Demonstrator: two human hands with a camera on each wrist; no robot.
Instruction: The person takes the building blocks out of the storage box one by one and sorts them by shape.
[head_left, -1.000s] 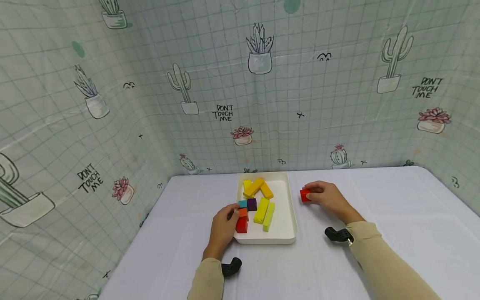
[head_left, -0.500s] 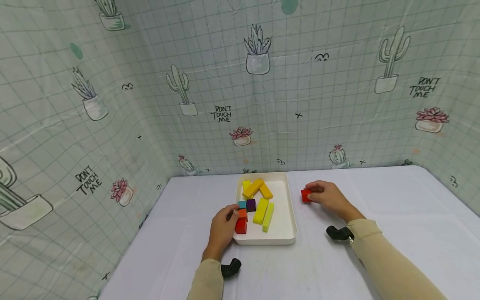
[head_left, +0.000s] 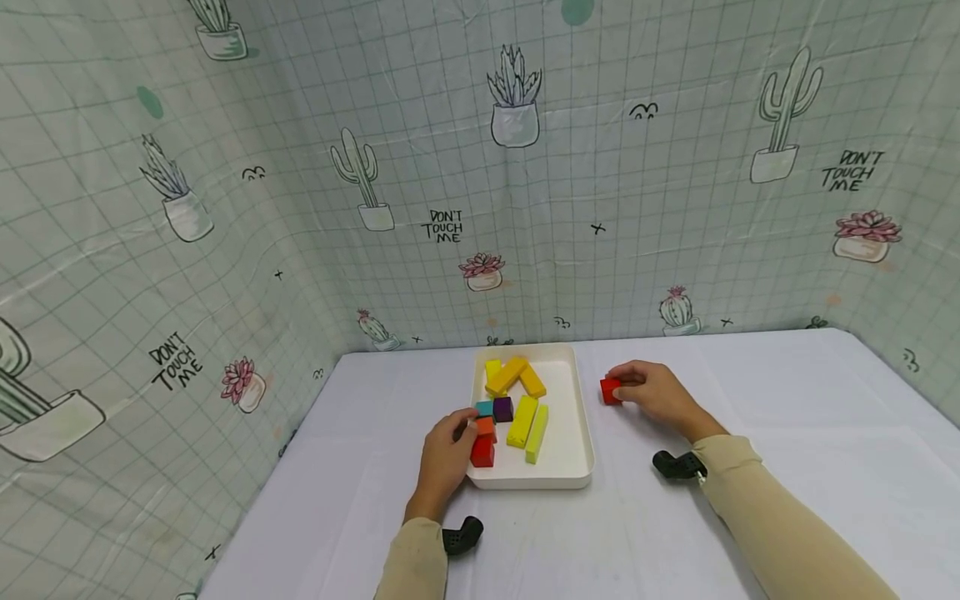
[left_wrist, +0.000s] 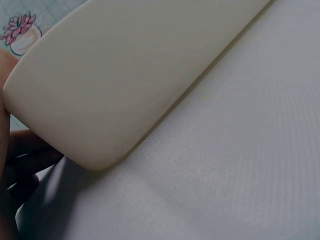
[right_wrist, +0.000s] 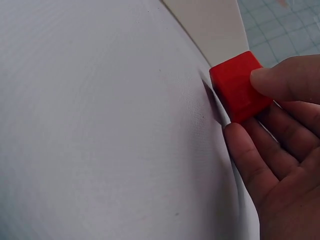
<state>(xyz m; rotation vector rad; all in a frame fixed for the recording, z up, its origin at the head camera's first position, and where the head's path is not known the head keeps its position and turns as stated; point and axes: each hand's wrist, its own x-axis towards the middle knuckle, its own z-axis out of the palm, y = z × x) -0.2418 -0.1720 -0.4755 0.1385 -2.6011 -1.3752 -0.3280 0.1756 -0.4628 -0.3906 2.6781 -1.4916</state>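
A white rectangular tray (head_left: 572, 442) stands on the table with coloured blocks inside. My left hand (head_left: 444, 454) grips its left side by the rim; in the left wrist view the fingers (left_wrist: 30, 155) show against the tray's outer wall (left_wrist: 110, 85). Just right of that hand sit a teal block (head_left: 484, 408), an orange block (head_left: 486, 428) and a red block (head_left: 483, 452). To the right of the tray, my right hand (head_left: 662, 400) holds another red block (right_wrist: 240, 85) between thumb and fingers, close over the tablecloth.
Several yellow blocks (head_left: 507, 377) lie at the tray's far end. A purple block (head_left: 503, 409), a yellow block (head_left: 522, 422) and a lime block (head_left: 537, 434) lie near its middle. White cloth (head_left: 570, 542) covers the table. A printed grid curtain (head_left: 600, 275) rises behind.
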